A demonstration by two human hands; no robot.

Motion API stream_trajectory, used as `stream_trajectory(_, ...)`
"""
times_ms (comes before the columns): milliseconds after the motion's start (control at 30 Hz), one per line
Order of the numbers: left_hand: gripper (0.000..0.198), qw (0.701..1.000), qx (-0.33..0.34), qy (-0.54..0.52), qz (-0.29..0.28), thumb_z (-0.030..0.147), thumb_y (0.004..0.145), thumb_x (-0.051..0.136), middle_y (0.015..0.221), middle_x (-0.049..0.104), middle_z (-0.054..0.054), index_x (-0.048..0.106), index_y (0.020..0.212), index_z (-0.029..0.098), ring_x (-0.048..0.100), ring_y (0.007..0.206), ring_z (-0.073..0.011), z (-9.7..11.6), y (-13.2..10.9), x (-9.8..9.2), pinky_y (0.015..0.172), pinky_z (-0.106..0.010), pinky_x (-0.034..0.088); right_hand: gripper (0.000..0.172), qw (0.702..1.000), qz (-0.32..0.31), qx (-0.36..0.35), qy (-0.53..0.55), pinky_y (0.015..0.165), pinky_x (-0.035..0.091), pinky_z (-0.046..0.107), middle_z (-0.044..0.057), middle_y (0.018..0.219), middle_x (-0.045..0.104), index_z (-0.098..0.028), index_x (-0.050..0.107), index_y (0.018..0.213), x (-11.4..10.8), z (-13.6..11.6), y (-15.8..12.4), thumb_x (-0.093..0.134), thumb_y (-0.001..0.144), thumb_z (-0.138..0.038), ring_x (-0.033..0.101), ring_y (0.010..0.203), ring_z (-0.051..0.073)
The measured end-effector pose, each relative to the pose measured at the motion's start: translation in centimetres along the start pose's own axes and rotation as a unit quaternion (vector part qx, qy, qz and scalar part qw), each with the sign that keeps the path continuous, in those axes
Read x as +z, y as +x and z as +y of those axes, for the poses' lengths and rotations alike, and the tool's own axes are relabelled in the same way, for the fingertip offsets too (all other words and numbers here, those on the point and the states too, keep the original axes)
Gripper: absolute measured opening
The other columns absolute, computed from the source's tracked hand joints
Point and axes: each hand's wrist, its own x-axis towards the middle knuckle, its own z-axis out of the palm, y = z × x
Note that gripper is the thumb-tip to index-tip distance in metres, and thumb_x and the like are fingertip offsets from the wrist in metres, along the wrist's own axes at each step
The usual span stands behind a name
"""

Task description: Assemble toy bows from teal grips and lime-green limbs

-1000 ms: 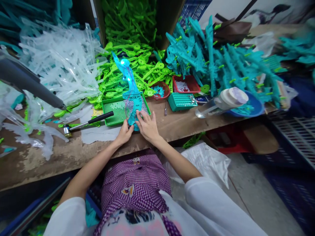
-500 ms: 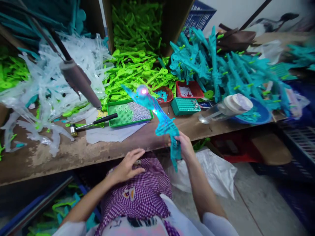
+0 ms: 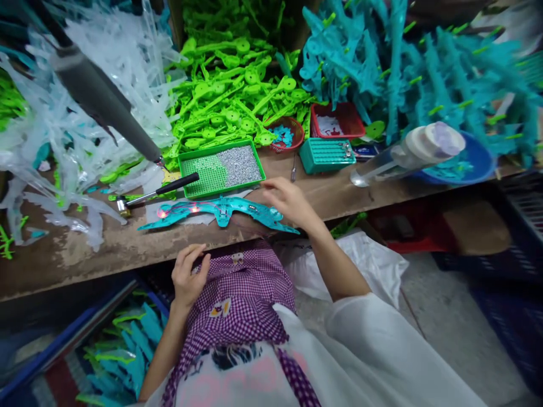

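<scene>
A long teal plastic toy part [image 3: 220, 210] with small lit lights lies flat along the front of the wooden bench [image 3: 85, 257]. My right hand [image 3: 288, 200] hovers over its right end, fingers loosely apart, holding nothing. My left hand [image 3: 188, 277] rests below the bench edge on my purple checked lap, fingers curled and relaxed, empty. A green tray [image 3: 199, 175] partly filled with small silver bits sits just behind the part.
A small hammer [image 3: 156, 192] lies left of the tray. Piles of clear [image 3: 85, 113], lime green [image 3: 229, 96] and teal [image 3: 403, 73] plastic parts crowd the back. A teal box [image 3: 324, 155], red trays, a lying bottle [image 3: 407, 152] and a hanging grey tool [image 3: 102, 102] are nearby.
The right hand carried the lit teal part from the air down onto the bench and let go. The left hand dropped lower onto the lap. The view tilted downward.
</scene>
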Motion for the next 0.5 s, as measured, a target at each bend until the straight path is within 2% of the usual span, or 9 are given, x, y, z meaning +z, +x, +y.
stream_trajectory(67, 0.029, 1.0, -0.011, -0.009, -0.005, 0.016, 0.086, 0.067, 0.101, 0.065, -0.004, 0.064, 0.114, 0.026, 0.065, 0.088, -0.0159, 0.8, 0.7, 0.0, 0.081, -0.032, 0.056, 0.02, 0.991, 0.132, 0.013, -0.034, 0.087, 0.049, 0.036, 0.007, 0.1, 0.069, -0.021, 0.065, 0.099, -0.7, 0.4, -2.8, 0.051, 0.092, -0.033, 0.064, 0.097, 0.02)
stream_trajectory(100, 0.025, 1.0, -0.005, -0.013, -0.02, 0.018, 0.087, 0.067, 0.1, 0.065, -0.003, 0.065, 0.111, 0.026, 0.065, 0.089, -0.0165, 1.1, 1.2, 0.2, 0.081, -0.033, 0.055, 0.02, 0.984, 0.166, 0.025, -0.052, 0.084, 0.05, 0.036, 0.007, 0.096, 0.069, -0.021, 0.066, 0.097, -0.9, 0.7, -4.5, 0.05, 0.093, -0.034, 0.064, 0.094, 0.02)
stream_trajectory(167, 0.018, 0.996, 0.018, -0.017, -0.081, 0.023, 0.088, 0.066, 0.1, 0.065, -0.004, 0.067, 0.106, 0.026, 0.063, 0.091, -0.0185, 1.8, 2.7, 1.0, 0.082, -0.035, 0.053, 0.019, 0.982, 0.164, 0.018, -0.088, 0.083, 0.049, 0.037, 0.007, 0.096, 0.069, -0.022, 0.067, 0.093, -0.4, 1.4, -7.8, 0.055, 0.091, -0.036, 0.064, 0.093, 0.021)
stream_trajectory(233, 0.013, 0.983, 0.043, -0.017, -0.177, 0.029, 0.09, 0.065, 0.102, 0.066, -0.005, 0.069, 0.102, 0.025, 0.061, 0.095, -0.0212, 2.5, 4.9, 2.4, 0.086, -0.039, 0.049, 0.017, 0.98, 0.154, 0.002, -0.128, 0.087, 0.047, 0.04, 0.007, 0.102, 0.07, -0.022, 0.068, 0.096, 0.7, 1.7, -10.3, 0.06, 0.09, -0.036, 0.065, 0.097, 0.022)
stream_trajectory(333, 0.015, 0.943, 0.082, -0.007, -0.323, 0.034, 0.089, 0.065, 0.102, 0.066, -0.005, 0.069, 0.099, 0.023, 0.057, 0.1, -0.0253, 3.5, 8.3, 5.5, 0.089, -0.044, 0.042, 0.013, 0.964, 0.206, -0.002, -0.168, 0.089, 0.045, 0.042, 0.007, 0.1, 0.07, -0.023, 0.069, 0.097, 2.9, 1.3, -12.7, 0.06, 0.09, -0.03, 0.065, 0.096, 0.022)
stream_trajectory(400, 0.013, 0.92, 0.108, 0.0, -0.377, 0.033, 0.088, 0.066, 0.103, 0.066, -0.005, 0.069, 0.096, 0.023, 0.054, 0.104, -0.0273, 3.9, 9.5, 7.7, 0.092, -0.047, 0.037, 0.009, 0.958, 0.23, -0.01, -0.174, 0.085, 0.046, 0.039, 0.005, 0.093, 0.071, -0.024, 0.068, 0.094, 4.2, 0.8, -13.8, 0.061, 0.089, -0.026, 0.066, 0.09, 0.02)
stream_trajectory(500, 0.01, 0.899, 0.148, -0.016, -0.411, 0.029, 0.09, 0.063, 0.099, 0.068, -0.005, 0.069, 0.094, 0.023, 0.054, 0.103, -0.027, 3.8, 9.1, 10.3, 0.096, -0.049, 0.03, 0.009, 0.962, 0.216, -0.017, -0.165, 0.077, 0.048, 0.036, 0.005, 0.087, 0.072, -0.022, 0.068, 0.091, 5.8, 0.5, -15.3, 0.06, 0.09, -0.023, 0.067, 0.082, 0.018)
